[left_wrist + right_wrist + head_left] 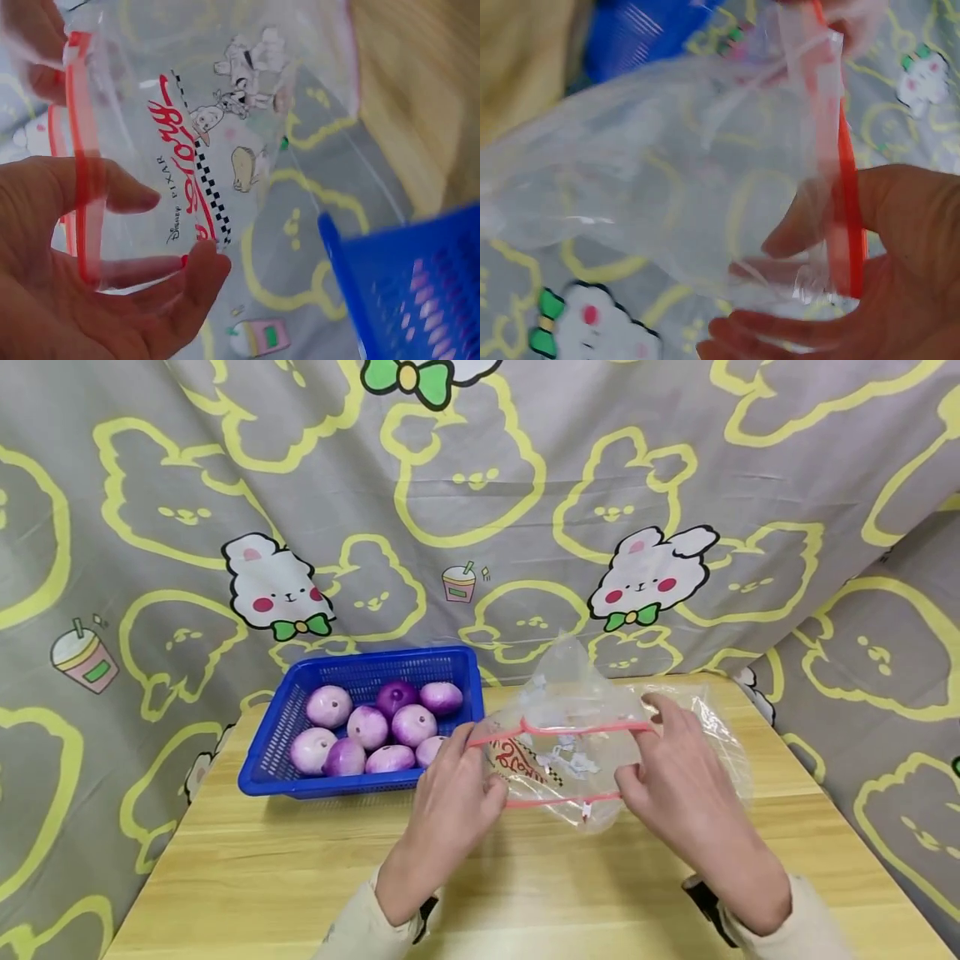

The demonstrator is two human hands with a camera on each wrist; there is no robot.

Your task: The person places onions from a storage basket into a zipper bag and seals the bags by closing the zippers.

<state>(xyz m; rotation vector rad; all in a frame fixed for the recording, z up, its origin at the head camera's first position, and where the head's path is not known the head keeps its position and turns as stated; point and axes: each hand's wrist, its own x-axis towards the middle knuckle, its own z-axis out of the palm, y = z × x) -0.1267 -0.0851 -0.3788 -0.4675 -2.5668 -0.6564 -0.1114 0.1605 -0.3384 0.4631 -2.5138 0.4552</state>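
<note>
Head view: bag point(555, 760) gripped by left hand point(459, 785) and right hand point(686, 777), fingers parted to spread its mouth; onions point(367, 727) contained by basket point(315, 787), left.

The basket point(330, 786) is blue, the onions point(367, 727) purple-white, the clear bag point(577, 762) red-edged.

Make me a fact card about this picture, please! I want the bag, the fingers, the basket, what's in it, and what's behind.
Bag: clear plastic bag, mouth open, pink rim, red lettering and "Disney Pixar" printed on it
Left fingers: at the bag's mouth, on the side nearer the basket
Right fingers: at the mouth's opposite end
Basket: blue basket, on the wooden table, left of the bag
Inside the basket: purple onions, at least nine
Behind: gray cloth with yellow-outlined animals
</note>
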